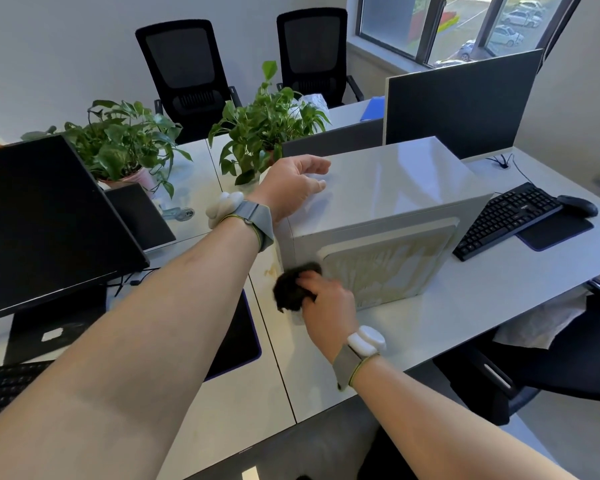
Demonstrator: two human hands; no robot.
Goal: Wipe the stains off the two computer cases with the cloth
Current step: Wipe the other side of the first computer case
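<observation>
right hand point(326, 299) grips a dark cloth point(293, 287), bunched against the stained front of one white computer case point(388, 202) on the desk point(447, 323); left hand point(291, 185) rests on top, fingers seemingly relaxed.

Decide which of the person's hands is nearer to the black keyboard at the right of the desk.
Right. The right hand grips the dark cloth at the computer case's front panel; the left hand rests on its top, both left of the keyboard.

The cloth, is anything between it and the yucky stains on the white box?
Nothing visible. The right hand holds the dark cloth against the computer case, right beside the yellowish stains on its side.
</observation>
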